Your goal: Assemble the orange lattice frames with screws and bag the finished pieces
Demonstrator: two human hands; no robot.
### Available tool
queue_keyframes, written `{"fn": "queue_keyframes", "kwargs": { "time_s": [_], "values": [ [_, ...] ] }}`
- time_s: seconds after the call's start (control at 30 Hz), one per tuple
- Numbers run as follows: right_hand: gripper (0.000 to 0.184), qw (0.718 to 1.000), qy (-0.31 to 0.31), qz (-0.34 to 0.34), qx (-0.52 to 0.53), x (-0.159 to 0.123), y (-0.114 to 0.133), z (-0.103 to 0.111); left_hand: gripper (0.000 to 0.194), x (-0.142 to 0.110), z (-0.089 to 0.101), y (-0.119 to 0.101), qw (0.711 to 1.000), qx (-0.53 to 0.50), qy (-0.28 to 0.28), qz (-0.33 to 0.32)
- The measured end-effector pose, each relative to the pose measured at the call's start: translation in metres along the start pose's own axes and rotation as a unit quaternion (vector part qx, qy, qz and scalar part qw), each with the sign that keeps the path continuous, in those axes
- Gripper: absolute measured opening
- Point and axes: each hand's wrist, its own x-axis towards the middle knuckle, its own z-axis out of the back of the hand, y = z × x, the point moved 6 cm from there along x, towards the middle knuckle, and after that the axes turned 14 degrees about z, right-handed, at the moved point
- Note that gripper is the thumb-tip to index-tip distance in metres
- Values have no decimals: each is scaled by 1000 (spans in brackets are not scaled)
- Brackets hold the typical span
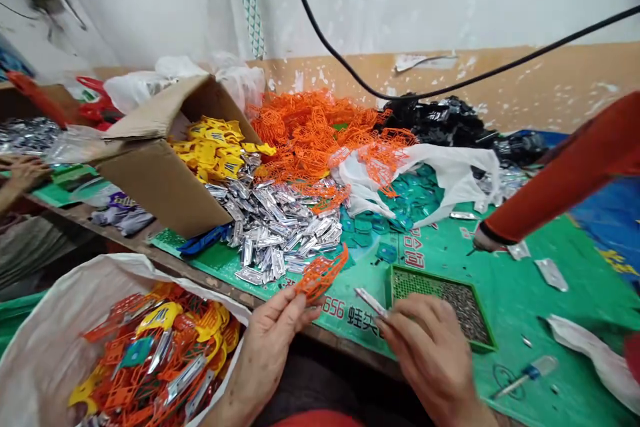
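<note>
My left hand [273,340] pinches a piece of orange plastic lattice [320,273] above the table edge. My right hand [425,353] grips a narrow silver metal piece [371,301] between its fingers, close to a green tray of small dark metal bits [440,300]. Below my left hand, a white sack [60,347] holds a jumble of orange, yellow, teal and silver pieces. On the green printed mat [520,293] lie heaps of silver pieces [280,230], yellow pieces [215,150], orange lattice [310,130] and teal pieces [365,230].
An open cardboard box [160,187] leans at the back left, beside a black heap [440,121] and a white plastic bag [440,173]. A co-worker's red sleeve [565,173] reaches in from the right, and another person's hand [25,173] shows at the left. A small screwdriver [525,377] lies front right.
</note>
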Motion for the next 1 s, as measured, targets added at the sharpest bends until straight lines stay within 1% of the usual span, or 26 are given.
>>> {"fn": "queue_keyframes", "kwargs": {
  "time_s": [0.07, 0.13, 0.23, 0.3, 0.4, 0.5, 0.57, 0.67, 0.73, 0.8, 0.87, 0.93, 1.0],
  "values": [
    [12, 998, 62, 11, -29, 6, -7, -21, 23, -1, 7, -5, 999, -34, -23, 15],
    [13, 990, 123, 23, -61, 7, -11, -40, 25, -1, 11, -7, 998, -57, -26, 30],
    [10, 978, 189, 38, -76, 1, -9, -55, 28, 0, 17, -9, 997, -69, -31, 35],
    [14, 971, 221, 42, -75, -3, -6, -56, 30, 2, 22, -11, 996, -75, -38, 31],
    [13, 968, 246, 18, -44, -4, -12, -49, 32, 5, 27, -14, 994, -91, -47, 30],
    [4, 964, 265, -8, 4, 9, -32, -47, 32, 8, 28, -14, 994, -96, -48, 35],
    [9, 958, 288, -18, 4, 23, -53, -55, 33, 9, 27, -13, 993, -96, -48, 40],
    [18, 948, 319, -23, 5, 47, -84, -82, 31, 9, 25, -10, 993, -99, -48, 44],
    [23, 942, 334, -8, 13, 59, -95, -106, 31, 9, 25, -9, 993, -97, -46, 48],
    [29, 936, 352, 15, 25, 66, -99, -129, 31, 8, 25, -7, 993, -92, -45, 51],
    [32, 928, 369, 36, 35, 67, -98, -148, 28, 9, 26, -6, 994, -89, -45, 51],
    [32, 922, 382, 45, 37, 64, -96, -159, 27, 9, 29, -6, 993, -91, -51, 48],
    [29, 919, 391, 41, 34, 61, -96, -163, 29, 10, 31, -8, 993, -95, -61, 46]
  ]
}}
